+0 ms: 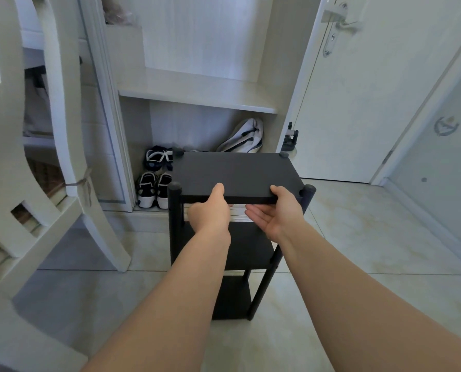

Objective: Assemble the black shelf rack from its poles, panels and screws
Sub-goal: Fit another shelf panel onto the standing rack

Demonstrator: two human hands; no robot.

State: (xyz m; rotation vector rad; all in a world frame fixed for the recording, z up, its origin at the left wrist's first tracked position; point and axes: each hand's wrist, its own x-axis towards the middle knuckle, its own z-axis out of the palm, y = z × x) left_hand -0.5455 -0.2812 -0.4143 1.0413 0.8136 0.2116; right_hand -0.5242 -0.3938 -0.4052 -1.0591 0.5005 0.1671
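Two bare forearms reach forward to the black shelf rack (264, 285), which stands upright on the tiled floor (358, 237). On its near side the left grip (210, 210) holds the front edge of the top panel (234, 170), thumb on top, fingers hidden under it. Beside it the right grip (275, 213) is wide: thumb laid on the same edge, fingers straight below it. Under the grips I count two lower panels (253, 251), so three in all, and four pole tops (174, 187) at the corners. Beyond the grips the open wardrobe (197, 89) holds two pairs of shoes (151, 187) and one grey-white bag (244, 138).
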